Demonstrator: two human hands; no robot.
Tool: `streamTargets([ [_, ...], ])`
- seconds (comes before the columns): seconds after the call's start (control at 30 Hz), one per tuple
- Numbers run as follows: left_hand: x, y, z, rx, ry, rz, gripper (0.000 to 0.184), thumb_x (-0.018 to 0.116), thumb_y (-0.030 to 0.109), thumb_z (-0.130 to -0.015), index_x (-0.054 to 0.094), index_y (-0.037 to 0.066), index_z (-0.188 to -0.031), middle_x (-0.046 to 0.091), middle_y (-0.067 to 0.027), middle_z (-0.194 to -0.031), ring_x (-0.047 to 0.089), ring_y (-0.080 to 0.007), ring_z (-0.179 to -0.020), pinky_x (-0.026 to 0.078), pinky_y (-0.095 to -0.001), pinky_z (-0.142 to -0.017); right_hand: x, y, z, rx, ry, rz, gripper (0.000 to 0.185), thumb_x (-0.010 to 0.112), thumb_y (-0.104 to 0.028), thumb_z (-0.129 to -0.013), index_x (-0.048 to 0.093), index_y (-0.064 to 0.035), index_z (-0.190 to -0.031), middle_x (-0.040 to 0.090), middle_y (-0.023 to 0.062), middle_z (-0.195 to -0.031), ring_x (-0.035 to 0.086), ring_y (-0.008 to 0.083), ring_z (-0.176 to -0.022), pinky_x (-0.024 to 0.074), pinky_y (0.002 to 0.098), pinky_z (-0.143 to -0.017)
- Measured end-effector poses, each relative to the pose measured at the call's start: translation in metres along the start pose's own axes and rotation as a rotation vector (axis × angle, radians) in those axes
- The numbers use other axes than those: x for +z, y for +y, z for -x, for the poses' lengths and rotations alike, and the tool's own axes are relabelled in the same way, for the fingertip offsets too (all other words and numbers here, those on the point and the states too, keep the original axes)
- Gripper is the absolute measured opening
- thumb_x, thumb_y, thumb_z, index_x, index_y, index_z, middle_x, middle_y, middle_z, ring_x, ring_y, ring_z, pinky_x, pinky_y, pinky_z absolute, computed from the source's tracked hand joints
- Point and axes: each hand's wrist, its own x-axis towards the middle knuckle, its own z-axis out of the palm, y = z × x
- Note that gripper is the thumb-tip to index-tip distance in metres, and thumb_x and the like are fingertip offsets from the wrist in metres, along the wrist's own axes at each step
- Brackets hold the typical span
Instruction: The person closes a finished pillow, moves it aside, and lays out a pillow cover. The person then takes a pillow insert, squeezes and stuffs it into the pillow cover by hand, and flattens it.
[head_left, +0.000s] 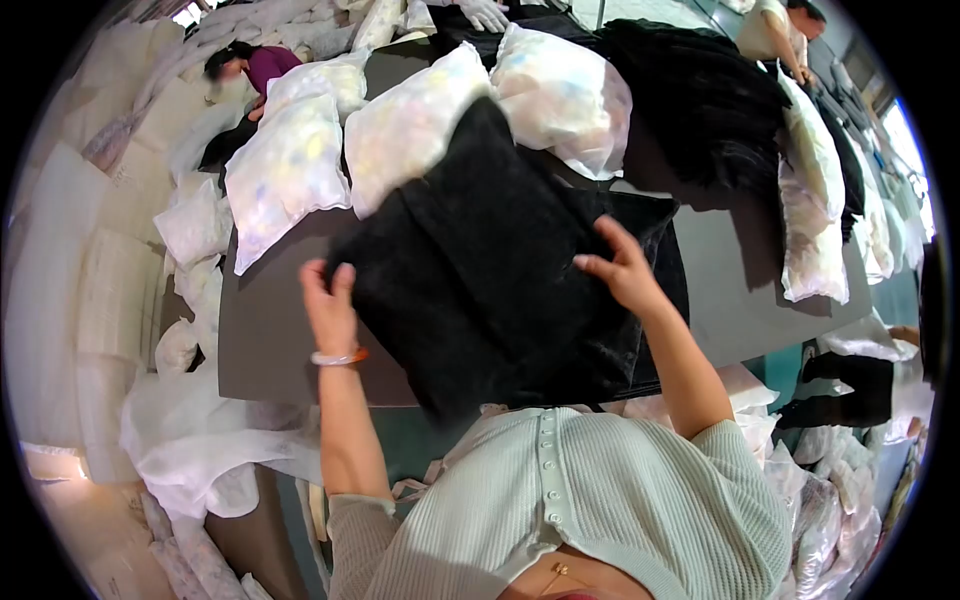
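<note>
A square black cushion cover [480,260] is raised in front of me, tilted, its corners smeared by motion. My left hand [330,305] grips its left edge, the fingertips partly hidden behind the fabric. At the opposite edge, my right hand [625,268] holds it with thumb and fingers closed. Below and to the right, another piece of black fabric [668,285] lies on the grey table [270,330]. Behind the raised cover lie white cushion inserts with coloured filling showing through, including one at the left [290,170] and one at the back [560,95].
A large stack of black covers [690,100] covers the back right of the table. At the right edge lies a white insert [810,220]. One person [270,75] bends at the back left; another [775,35] works at the back right. White bags [840,480] surround the table.
</note>
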Motion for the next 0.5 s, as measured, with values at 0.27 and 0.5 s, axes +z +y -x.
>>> streamTargets([
  [0.27,0.022,0.044,0.048,0.095,-0.244,0.663,0.028,0.057,-0.010,-0.075,0.046,0.004,-0.096,0.049,-0.0077,-0.115,0.050,-0.0167,-0.104,0.041,-0.0305,-0.094,-0.052,-0.001,-0.005,-0.287,0.258,-0.048,0.030,0.058,-0.012,-0.088,0.056,-0.0022,-0.117,0.059,0.0055,-0.114,0.053,0.0162,-0.107,0.0386,0.0299,-0.098],
  [0.5,0.059,-0.008,0.103,-0.352,-0.378,0.270,0.015,0.051,0.016,-0.095,0.056,0.004,-0.101,0.060,-0.0102,-0.110,0.059,-0.0166,-0.102,0.049,-0.0288,-0.081,-0.083,0.055,0.093,0.668,0.403,-0.034,0.044,0.050,-0.044,-0.093,0.060,-0.0063,-0.114,0.060,0.0058,-0.089,0.053,0.0135,-0.072,0.0413,0.0248,-0.059],
])
